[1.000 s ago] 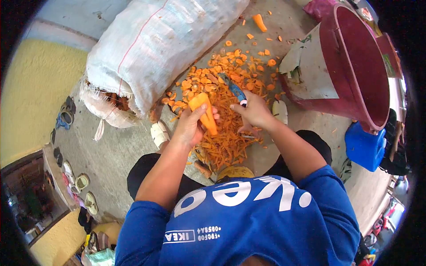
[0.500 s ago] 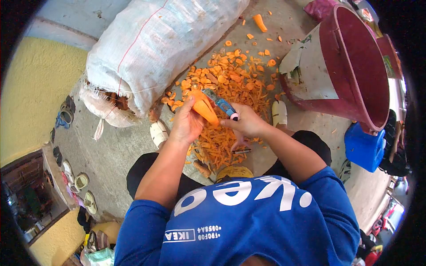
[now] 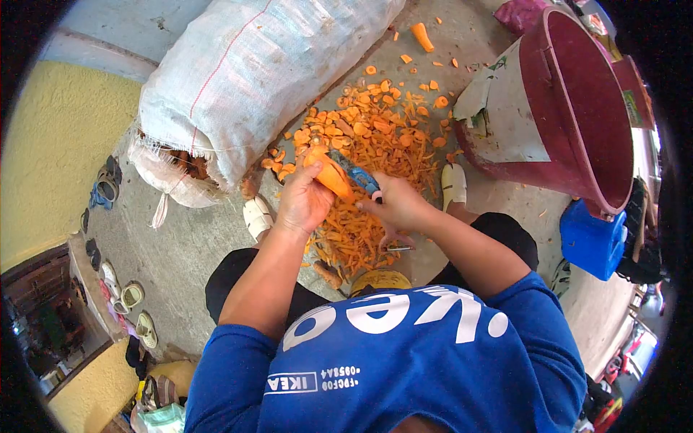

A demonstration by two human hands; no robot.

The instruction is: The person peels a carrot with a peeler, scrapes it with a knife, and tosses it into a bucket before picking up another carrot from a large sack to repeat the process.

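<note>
My left hand [image 3: 306, 201] is wrapped round a thick peeled carrot [image 3: 333, 179], held at a slant above the floor. My right hand [image 3: 399, 203] grips a knife with a blue handle [image 3: 362, 180], its dark blade right at the upper side of the carrot. Below the right palm hangs a pink peeler [image 3: 393, 239] with a metal blade. Beneath both hands spreads a heap of orange carrot peelings [image 3: 354, 231] and cut carrot slices [image 3: 346, 119]. An unpeeled carrot [image 3: 328, 275] lies at the heap's near edge.
A large white woven sack [image 3: 245, 79] lies to the left, its mouth partly open. On the right, a tall dark red bin [image 3: 570, 115] tilts beside a blue jug [image 3: 592, 239]. One carrot piece [image 3: 422, 37] lies farther off. Shoes [image 3: 133, 294] line the left wall.
The knife has shifted slightly against the carrot, and its blade shows more clearly. The right hand and the hanging peeler have moved a little. The left hand keeps its hold on the carrot.
</note>
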